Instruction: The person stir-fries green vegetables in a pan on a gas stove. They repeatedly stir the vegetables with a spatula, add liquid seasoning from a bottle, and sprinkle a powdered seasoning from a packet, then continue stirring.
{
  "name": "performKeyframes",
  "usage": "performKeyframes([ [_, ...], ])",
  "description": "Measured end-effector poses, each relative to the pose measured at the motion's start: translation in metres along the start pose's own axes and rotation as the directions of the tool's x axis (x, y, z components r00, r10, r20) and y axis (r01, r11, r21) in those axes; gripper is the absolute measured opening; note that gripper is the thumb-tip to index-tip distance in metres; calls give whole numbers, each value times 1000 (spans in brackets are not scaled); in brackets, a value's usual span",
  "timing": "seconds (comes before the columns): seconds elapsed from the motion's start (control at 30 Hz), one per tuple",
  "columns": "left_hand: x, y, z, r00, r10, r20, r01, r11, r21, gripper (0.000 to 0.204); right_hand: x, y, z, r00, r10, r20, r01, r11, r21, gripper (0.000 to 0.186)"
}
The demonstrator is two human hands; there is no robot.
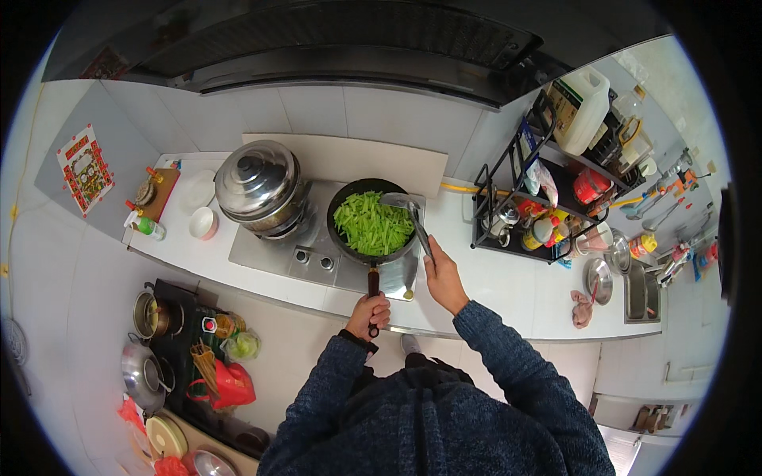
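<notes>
A black frying pan (343, 242) full of chopped green stalk vegetables (365, 220) sits on the right side of the steel gas stove (317, 280). My left hand (367, 316) is closed round its dark handle. My right hand (442, 276) grips a metal spatula (419, 226), whose head is at the right part of the pan, over the greens. A large lidded steel steamer (258, 178) stands on the burner to the left.
A black rack (500, 246) of bottles and jars is at the right, near steel bowls (598, 278) and a sink (641, 293). A small bowl (203, 222) and cutting board (159, 194) are at the left. Pots and bags (232, 385) crowd the lower left.
</notes>
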State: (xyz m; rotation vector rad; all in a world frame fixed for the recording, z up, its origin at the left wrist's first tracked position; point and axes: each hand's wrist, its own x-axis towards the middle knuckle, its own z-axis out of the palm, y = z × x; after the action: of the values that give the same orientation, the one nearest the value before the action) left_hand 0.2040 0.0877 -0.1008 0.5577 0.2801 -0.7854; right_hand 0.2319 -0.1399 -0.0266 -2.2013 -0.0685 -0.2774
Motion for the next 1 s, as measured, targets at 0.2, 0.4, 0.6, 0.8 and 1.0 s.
performKeyframes([
  [0.2,2,4,-13,996,-91,-19,92,996,14,14,19,17,46,996,-10,90,27,982,-189,55],
  [0.4,-21,1,-19,977,22,-213,35,965,260,41,2,11,59,989,37,142,4,961,-278,57],
  [0.6,-65,23,-59,895,313,-317,-115,849,515,38,-22,-5,71,971,157,180,-97,948,-304,62],
  [0.8,-88,20,-110,889,129,-440,-22,971,240,40,-51,-18,58,963,253,94,-228,949,-217,76],
  [1.0,-115,-29,-205,680,275,-679,-24,935,355,47,-96,22,-28,943,326,-69,-328,945,-17,61],
])
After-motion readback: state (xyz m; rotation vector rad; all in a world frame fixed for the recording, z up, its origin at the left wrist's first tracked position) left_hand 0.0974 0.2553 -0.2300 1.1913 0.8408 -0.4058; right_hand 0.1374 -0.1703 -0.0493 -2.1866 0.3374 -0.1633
